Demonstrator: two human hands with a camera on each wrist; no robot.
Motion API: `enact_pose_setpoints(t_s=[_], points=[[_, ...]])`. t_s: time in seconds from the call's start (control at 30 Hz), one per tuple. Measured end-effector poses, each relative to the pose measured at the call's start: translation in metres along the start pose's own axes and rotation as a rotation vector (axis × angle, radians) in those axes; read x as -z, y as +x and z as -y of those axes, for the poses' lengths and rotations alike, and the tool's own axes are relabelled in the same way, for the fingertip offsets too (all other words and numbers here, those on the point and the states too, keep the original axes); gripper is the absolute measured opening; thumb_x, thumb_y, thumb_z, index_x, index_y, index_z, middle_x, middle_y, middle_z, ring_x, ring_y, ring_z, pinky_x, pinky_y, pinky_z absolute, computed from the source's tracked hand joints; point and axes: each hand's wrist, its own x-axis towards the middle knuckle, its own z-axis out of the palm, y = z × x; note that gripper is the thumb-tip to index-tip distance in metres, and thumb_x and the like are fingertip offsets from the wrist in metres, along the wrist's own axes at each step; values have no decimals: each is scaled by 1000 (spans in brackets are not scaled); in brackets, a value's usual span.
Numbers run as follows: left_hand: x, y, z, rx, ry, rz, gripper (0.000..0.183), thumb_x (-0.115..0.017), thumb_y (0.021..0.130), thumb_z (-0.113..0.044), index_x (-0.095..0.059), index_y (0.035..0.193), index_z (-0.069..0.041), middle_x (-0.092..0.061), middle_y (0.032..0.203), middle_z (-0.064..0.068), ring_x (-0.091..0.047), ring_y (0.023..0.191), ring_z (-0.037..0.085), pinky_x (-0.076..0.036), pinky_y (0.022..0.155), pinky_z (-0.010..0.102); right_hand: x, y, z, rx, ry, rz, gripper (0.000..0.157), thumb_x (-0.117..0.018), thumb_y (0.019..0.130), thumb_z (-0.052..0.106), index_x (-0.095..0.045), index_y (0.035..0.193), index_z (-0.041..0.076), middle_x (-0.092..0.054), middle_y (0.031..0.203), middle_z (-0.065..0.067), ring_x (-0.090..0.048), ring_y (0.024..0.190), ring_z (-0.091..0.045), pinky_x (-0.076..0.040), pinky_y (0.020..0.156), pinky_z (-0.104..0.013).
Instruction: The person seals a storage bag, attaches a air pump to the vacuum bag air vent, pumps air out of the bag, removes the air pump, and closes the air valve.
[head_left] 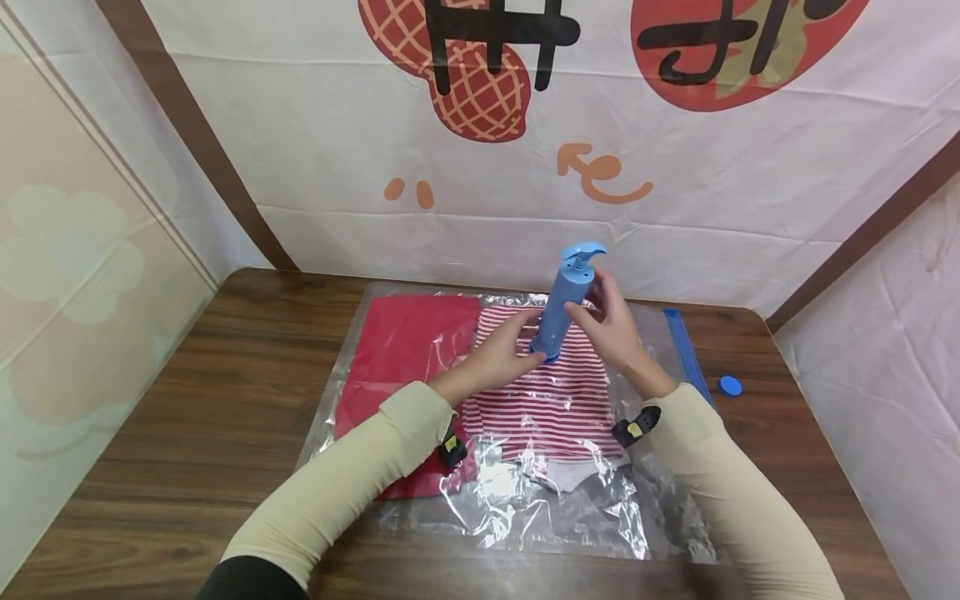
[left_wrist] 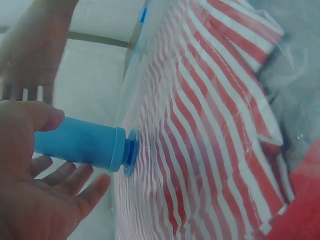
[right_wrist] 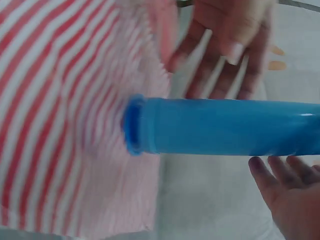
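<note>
A blue hand pump (head_left: pixel 564 304) stands slightly tilted in the head view, its lower end at the clear plastic storage bag (head_left: pixel 450 521). My left hand (head_left: pixel 501 354) is beside the pump's lower part, fingers spread loosely around it. My right hand (head_left: pixel 611 329) holds the pump higher up, with its thumb on the near side and fingers partly hidden behind. Under the plastic lies a red-and-white striped garment (head_left: pixel 543 408), next to a folded red cloth (head_left: pixel 412 342). The left wrist view shows the pump's narrow end at a round blue valve (left_wrist: pixel 131 152).
To the right of the bag, a round blue cap (head_left: pixel 730 386) lies on the brown wooden table (head_left: pixel 195 442). The bag's blue zip edge (head_left: pixel 686 350) runs along its right side. A printed white curtain (head_left: pixel 337 150) hangs directly behind the table.
</note>
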Motion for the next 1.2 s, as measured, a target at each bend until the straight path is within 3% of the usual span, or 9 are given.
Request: enact_pose_setpoints(t_s=[0.13,0.27,0.47,0.67,1.0,1.2], points=[[0,1,-1,12,9,-1,73,-66,95,0,-27,156,2,-40,155,24,-46,138,43,-47,106,51,7,3,9,80,45,33,68,-56,102,2,-19,159,-2,-37,158,-24,-40,142,-40,-30,117,-58],[1,1,-2,13,22,2,72,-67,95,-2,-28,156,0,-40,155,23,-46,139,41,-45,108,51,9,7,13,108,38,45,60,-53,105,6,-25,157,-2,-41,155,-24,-42,141,-37,-32,117,-56],[0,5,-6,-7,67,-63,73,-72,95,-13,-32,155,-1,-48,149,20,-47,138,37,-41,112,50,8,11,14,98,7,22,50,-51,106,8,-35,152,-4,-50,144,-24,-51,131,-36,-38,112,-57],[-4,11,-8,0,93,-137,71,-78,92,-18,-41,151,-4,-54,144,15,-53,134,32,-48,106,47,5,12,14,66,0,-13,49,-56,105,9,-38,148,-5,-52,140,-24,-53,126,-34,-43,107,-54],[-16,20,-5,5,123,-215,70,-79,91,-25,-43,148,-6,-57,141,13,-56,131,29,-48,106,46,0,11,17,36,-22,-62,55,-65,101,12,-39,146,-4,-56,133,-21,-55,120,-29,-47,101,-51],[-22,24,-2,-2,117,-253,60,-76,94,-20,-46,145,-5,-59,137,14,-57,128,28,-47,107,45,-3,11,19,60,-38,-73,59,-68,98,6,-38,148,-3,-54,134,-22,-53,123,-31,-45,101,-49]])
